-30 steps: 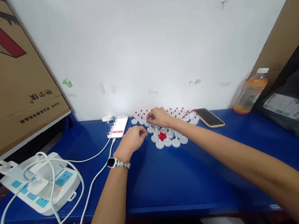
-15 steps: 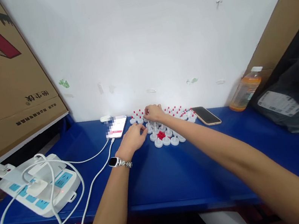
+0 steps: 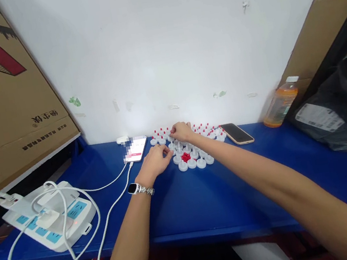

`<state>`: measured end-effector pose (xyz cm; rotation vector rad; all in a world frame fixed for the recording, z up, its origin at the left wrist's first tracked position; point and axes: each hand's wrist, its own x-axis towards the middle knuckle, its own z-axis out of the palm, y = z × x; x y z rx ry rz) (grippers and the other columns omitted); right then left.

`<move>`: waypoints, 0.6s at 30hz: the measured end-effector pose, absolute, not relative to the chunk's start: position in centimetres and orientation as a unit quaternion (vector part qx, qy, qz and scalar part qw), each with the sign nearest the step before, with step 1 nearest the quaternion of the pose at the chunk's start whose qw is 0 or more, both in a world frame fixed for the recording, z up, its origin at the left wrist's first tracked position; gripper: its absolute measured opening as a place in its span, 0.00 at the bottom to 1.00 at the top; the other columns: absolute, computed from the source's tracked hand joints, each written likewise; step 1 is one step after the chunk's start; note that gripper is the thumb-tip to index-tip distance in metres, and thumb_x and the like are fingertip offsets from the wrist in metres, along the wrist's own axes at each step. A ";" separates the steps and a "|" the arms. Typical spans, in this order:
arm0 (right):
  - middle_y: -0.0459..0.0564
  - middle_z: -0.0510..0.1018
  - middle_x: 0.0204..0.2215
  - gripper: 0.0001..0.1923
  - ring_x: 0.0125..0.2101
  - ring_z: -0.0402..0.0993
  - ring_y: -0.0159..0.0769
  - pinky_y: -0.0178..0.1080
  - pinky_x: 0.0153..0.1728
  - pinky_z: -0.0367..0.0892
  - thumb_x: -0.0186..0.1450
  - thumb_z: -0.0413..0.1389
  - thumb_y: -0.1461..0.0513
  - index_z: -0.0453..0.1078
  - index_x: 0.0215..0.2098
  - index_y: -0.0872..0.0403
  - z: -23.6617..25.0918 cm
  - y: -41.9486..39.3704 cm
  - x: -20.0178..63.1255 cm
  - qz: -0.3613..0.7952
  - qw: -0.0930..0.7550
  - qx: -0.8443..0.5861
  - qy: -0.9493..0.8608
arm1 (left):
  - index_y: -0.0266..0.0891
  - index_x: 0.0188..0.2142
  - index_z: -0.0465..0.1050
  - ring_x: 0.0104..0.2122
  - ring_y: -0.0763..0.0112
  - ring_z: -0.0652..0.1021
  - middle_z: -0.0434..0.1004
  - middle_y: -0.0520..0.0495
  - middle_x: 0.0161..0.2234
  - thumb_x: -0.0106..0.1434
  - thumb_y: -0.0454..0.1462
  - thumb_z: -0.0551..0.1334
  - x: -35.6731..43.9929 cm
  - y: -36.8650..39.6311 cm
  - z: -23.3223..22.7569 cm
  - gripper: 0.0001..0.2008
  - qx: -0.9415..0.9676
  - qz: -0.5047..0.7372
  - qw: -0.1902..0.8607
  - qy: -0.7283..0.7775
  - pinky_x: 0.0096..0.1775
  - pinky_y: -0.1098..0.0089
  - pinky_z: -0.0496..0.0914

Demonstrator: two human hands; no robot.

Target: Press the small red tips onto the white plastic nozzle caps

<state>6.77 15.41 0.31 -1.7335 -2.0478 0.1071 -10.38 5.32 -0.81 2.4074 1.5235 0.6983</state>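
Both hands reach into a cluster of small white caps at the middle of the frame.

Left hand (image 3: 155, 161), a watch (image 3: 132, 188) on its wrist, lies on the blue table (image 3: 206, 204) with fingers curled at the cluster's left edge; whether it grips anything I cannot tell. Right hand (image 3: 181, 132) sits just above it in the frame, fingertips pinched among the red-tipped white caps (image 3: 193, 151); what they hold is too small to tell. Left of the hands lies a lit phone (image 3: 136, 148) on a white cable (image 3: 107, 212); a dark phone (image 3: 236, 133) lies to the right, a bottle (image 3: 278, 103) beyond it. At lower left sits a power strip (image 3: 55, 218).
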 end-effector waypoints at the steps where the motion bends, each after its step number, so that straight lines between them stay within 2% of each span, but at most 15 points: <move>1: 0.52 0.82 0.38 0.08 0.46 0.74 0.46 0.49 0.52 0.58 0.62 0.56 0.58 0.75 0.33 0.53 0.5 15.0 7.0 0.037 0.246 -0.633 -0.733 | 0.39 0.38 0.76 0.40 0.60 0.77 0.78 0.42 0.41 0.67 0.46 0.56 -10.4 5.3 -0.7 0.14 0.815 0.239 0.106 0.517 0.39 0.65 0.69; 4: 0.52 0.80 0.42 0.09 0.46 0.74 0.42 0.44 0.48 0.64 0.66 0.52 0.58 0.71 0.38 0.53 1.0 12.5 8.2 0.057 0.370 -0.595 -0.712 | 0.39 0.39 0.75 0.41 0.60 0.76 0.78 0.42 0.41 0.68 0.44 0.56 -10.3 5.4 -0.5 0.13 0.812 0.261 0.101 0.512 0.40 0.64 0.69; 6: 0.50 0.79 0.40 0.07 0.39 0.77 0.38 0.39 0.40 0.68 0.66 0.51 0.58 0.67 0.39 0.52 1.1 10.0 9.4 0.119 0.471 -0.516 -0.705 | 0.39 0.40 0.74 0.42 0.60 0.76 0.77 0.43 0.41 0.69 0.44 0.54 -9.9 5.3 -0.3 0.13 0.812 0.287 0.095 0.499 0.40 0.64 0.69; 8: 0.48 0.79 0.39 0.08 0.29 0.77 0.34 0.37 0.31 0.68 0.67 0.51 0.56 0.65 0.40 0.51 0.7 7.5 10.6 0.188 0.511 -0.468 -0.696 | 0.40 0.41 0.73 0.42 0.61 0.75 0.76 0.44 0.41 0.70 0.45 0.53 -9.1 4.9 -0.1 0.14 0.813 0.318 0.094 0.478 0.41 0.64 0.69; 10: 0.48 0.78 0.40 0.08 0.27 0.76 0.32 0.36 0.28 0.67 0.65 0.53 0.56 0.66 0.40 0.51 0.1 5.3 11.6 0.217 0.521 -0.455 -0.689 | 0.41 0.41 0.72 0.42 0.62 0.75 0.76 0.45 0.41 0.71 0.46 0.53 -8.0 4.3 0.0 0.14 0.817 0.345 0.099 0.451 0.42 0.64 0.69; 13: 0.49 0.79 0.40 0.10 0.31 0.75 0.34 0.36 0.30 0.66 0.60 0.58 0.59 0.68 0.40 0.52 -0.8 3.4 12.4 0.212 0.517 -0.450 -0.697 | 0.41 0.44 0.69 0.43 0.64 0.75 0.75 0.46 0.41 0.72 0.47 0.52 -6.2 3.2 0.0 0.14 0.824 0.369 0.114 0.415 0.43 0.64 0.68; 16: 0.48 0.79 0.39 0.14 0.34 0.74 0.34 0.36 0.31 0.66 0.58 0.59 0.62 0.69 0.43 0.52 -1.3 2.5 12.4 0.216 0.509 -0.436 -0.710 | 0.41 0.43 0.65 0.41 0.64 0.74 0.74 0.46 0.39 0.72 0.48 0.51 -5.0 2.3 -0.2 0.15 0.831 0.349 0.116 0.417 0.42 0.64 0.68; 18: 0.48 0.79 0.39 0.13 0.33 0.74 0.33 0.35 0.30 0.66 0.59 0.58 0.62 0.68 0.43 0.52 -1.4 2.2 12.1 0.216 0.505 -0.425 -0.720 | 0.41 0.42 0.64 0.39 0.63 0.74 0.73 0.45 0.38 0.74 0.47 0.48 -4.8 2.0 -0.2 0.15 0.841 0.315 0.083 0.431 0.39 0.64 0.67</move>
